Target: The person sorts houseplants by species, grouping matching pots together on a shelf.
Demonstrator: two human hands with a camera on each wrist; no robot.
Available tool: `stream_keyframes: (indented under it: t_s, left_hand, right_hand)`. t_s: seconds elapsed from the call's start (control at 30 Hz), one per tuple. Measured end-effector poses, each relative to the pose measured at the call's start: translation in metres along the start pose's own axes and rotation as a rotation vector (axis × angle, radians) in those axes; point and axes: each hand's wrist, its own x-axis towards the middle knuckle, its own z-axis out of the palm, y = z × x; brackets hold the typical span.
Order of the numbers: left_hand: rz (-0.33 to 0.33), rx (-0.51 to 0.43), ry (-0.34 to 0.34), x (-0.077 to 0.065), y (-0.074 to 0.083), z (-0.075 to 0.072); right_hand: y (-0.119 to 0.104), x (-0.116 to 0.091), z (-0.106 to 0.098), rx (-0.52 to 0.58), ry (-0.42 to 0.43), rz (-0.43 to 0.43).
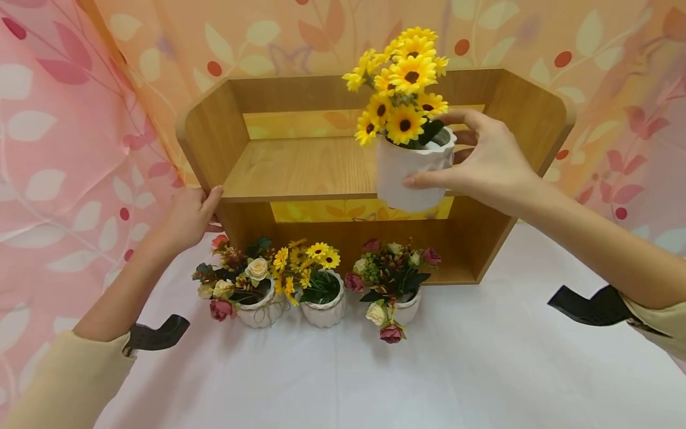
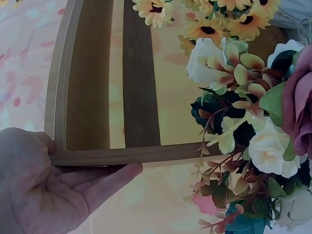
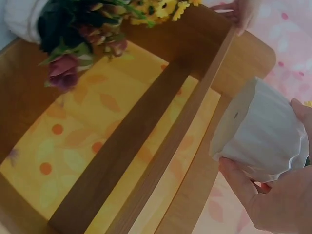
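My right hand holds a white flowerpot of yellow sunflowers in the air, in front of the wooden shelf's upper board. The thumb lies across the pot's front and the fingers reach behind its rim. In the right wrist view the pot is tipped, its underside showing. At the shelf's left side, my left hand grips the side panel, thumb near the middle board's front corner. The left wrist view shows that hand's fingers along the panel's outer face.
Several potted flowers stand before the shelf on the white tabletop: a rose pot at left, a yellow-flowered pot in the middle and another rose pot at right. A patterned curtain hangs behind.
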Motion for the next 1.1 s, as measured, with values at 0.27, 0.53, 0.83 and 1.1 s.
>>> stream_keyframes:
  t_s: [0.27, 0.53, 0.83, 1.1]
  left_hand:
    - [0.006, -0.004, -0.004, 0.000, 0.000, 0.001]
    - [0.009, -0.012, -0.007, 0.002, -0.002, 0.002]
    - [0.010, -0.030, -0.010, 0.002, -0.001, 0.002]
    - [0.015, -0.033, -0.006, 0.002, -0.001, 0.003]
  right_hand:
    - [-0.021, 0.024, 0.024, 0.061, -0.051, -0.039]
    - [-0.039, 0.049, 0.047, 0.034, -0.039, -0.052]
    - [-0.051, 0.075, 0.070, -0.030, -0.082, -0.056]
    - [-0.055, 0.095, 0.089, -0.063, -0.075, -0.061]
